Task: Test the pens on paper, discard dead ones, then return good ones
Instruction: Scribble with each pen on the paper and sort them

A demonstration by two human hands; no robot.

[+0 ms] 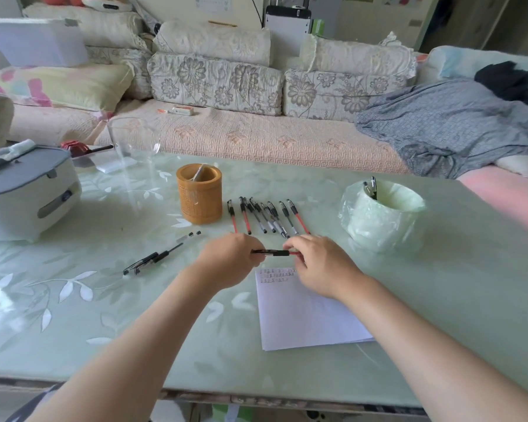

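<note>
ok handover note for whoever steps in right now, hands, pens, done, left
Hands: left hand and right hand each grip one end of a red pen, held level by the top of the paper.
Things: a row of pens lies between the bamboo holder and the lined bin; two pens stand in the bin. Apart on the left lie two black pens.
Done: scribbles at the paper's top show some testing.
Left: probably test the held pen and any untested in the row, bin dead ones, return good ones to the holder.
</note>
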